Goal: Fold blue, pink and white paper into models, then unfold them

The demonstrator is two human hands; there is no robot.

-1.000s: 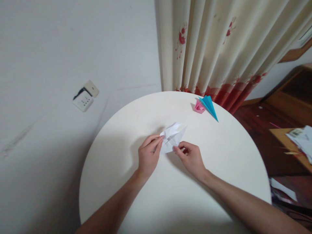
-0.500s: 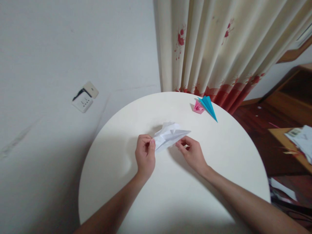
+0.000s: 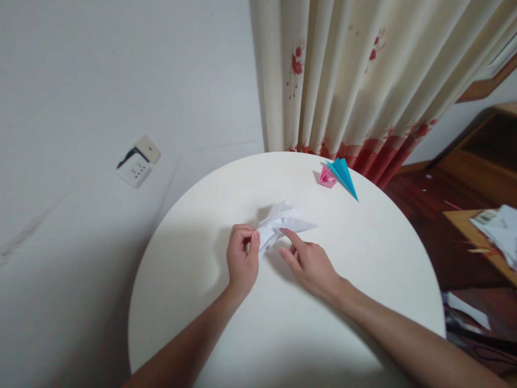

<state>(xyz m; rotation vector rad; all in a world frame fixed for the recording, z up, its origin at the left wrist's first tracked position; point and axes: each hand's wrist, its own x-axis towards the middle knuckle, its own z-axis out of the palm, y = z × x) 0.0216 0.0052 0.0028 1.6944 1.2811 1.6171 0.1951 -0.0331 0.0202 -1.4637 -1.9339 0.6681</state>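
A folded white paper [image 3: 283, 215], with creases and a point toward the right, is held over the middle of the round white table [image 3: 189, 215]. Thumb and fingers of my left hand [image 3: 243, 256] pinch its left end. My right hand [image 3: 313, 264] is at its near side, index finger stretched out and touching the paper's fold, thumb apart from it. The other fingers of that hand are curled beneath and partly hidden.
At the table's far right edge, a blue paper plane [image 3: 343, 177] overlaps a pink folded paper piece [image 3: 327, 178]. A curtain [image 3: 343, 81] hangs behind. On the left wall is a socket plate [image 3: 135, 168]. Papers [image 3: 501, 231] lie on a wooden surface at right.
My right hand has moved left from the paper's pointed end to its middle, its index finger now extended onto the fold. My left hand keeps its pinch.
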